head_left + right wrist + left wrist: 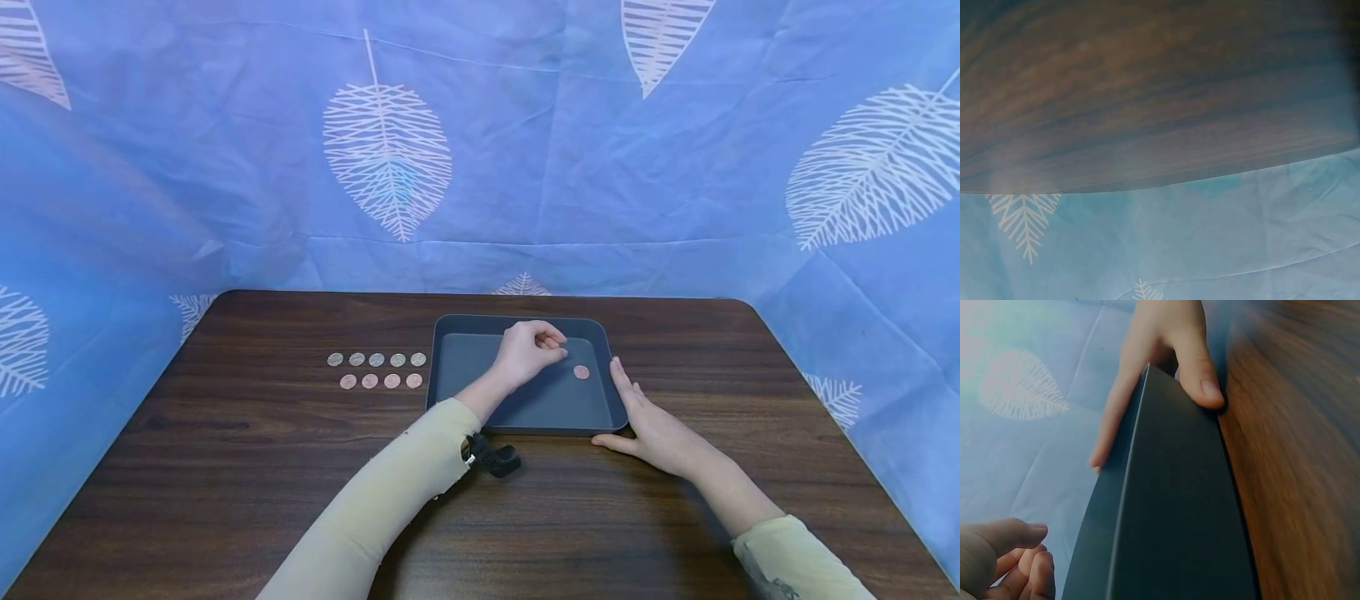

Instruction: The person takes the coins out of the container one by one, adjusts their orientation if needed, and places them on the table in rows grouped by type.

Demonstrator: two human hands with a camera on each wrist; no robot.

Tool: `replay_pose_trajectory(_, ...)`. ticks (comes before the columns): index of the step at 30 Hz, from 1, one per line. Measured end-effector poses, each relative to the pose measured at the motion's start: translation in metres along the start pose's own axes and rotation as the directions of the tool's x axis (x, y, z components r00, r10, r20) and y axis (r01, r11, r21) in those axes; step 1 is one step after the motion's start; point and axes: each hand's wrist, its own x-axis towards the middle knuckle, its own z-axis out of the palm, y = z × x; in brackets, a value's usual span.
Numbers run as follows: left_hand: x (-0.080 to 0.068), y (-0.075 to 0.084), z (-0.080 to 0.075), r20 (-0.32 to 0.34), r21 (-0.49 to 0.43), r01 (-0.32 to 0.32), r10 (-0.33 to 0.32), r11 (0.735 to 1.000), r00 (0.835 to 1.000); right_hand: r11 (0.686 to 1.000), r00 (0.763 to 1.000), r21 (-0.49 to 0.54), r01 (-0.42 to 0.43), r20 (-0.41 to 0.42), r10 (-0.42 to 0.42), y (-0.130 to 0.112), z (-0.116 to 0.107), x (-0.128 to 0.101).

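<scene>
My left hand (527,352) hovers over the dark grey tray (525,418), its fingers loosely bent and no coin visible between them. In the left wrist view its thumb and fingers (1040,565) show at the lower left, beside the tray wall (1179,506). A single copper coin (581,372) lies inside the tray, just right of that hand. At the tray's front right corner rests my right hand (660,433), fingers straight along the right side and thumb by the front wall. The right wrist view does not show this hand.
Left of the tray lie two rows of coins on the brown wooden table (225,467): several silver coins (377,360) behind, several copper coins (392,381) in front. A blue cloth (510,167) with white leaf prints hangs behind the table and at its sides.
</scene>
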Motion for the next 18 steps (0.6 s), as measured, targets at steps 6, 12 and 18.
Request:
replay_pose_trajectory(6, 0.008, 0.002, 0.017, 0.014, 0.014, 0.003, -0.004, 1.0, 1.0, 1.0, 1.0, -0.005, -0.006, 0.003, 0.006, 0.001, 0.0, 0.0)
replay_pose_trajectory(12, 0.012, -0.002, 0.032, 0.034, 0.014, 0.049, -0.049, 0.999, 0.998, 1.0, 1.0, 0.002, -0.013, 0.007, 0.013, 0.001, 0.0, 0.0)
replay_pose_trajectory(18, 0.016, -0.006, 0.04, 0.028, 0.044, 0.083, -0.084, 0.996, 0.996, 1.0, 1.0, -0.003, -0.011, 0.006, 0.011, 0.001, 0.0, -0.001)
